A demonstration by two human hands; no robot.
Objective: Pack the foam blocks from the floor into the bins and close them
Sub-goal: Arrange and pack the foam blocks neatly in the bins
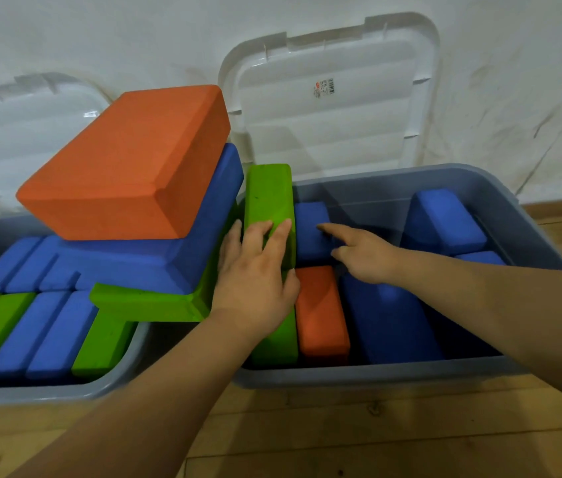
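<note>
Wooden floorboards [307, 443] fill the bottom of the frame, and two grey bins sit on them side by side. The left bin [48, 395], at lower left, is packed with blue and green blocks on edge, and on these lie a flat green block [148, 305], a flat blue block [155, 263] and a big orange block [127, 160], stacked askew above the rim. The right bin [376, 376] fills the centre and right. The left hand [255, 281] rests on the tall green block [267, 194] standing against that bin's left wall, fingers nearly straight over its top. The right hand [366, 257] reaches in with the forefinger straight and touching a small blue block [310, 229], the other fingers curled and holding nothing. A small orange block [321, 315] and a large blue block [386, 322] lie nearer the front wall. Behind the bins, two clear lids, the left lid [7, 132] and the right lid [335, 125], lean upright against a scuffed white wall [134, 36].
</note>
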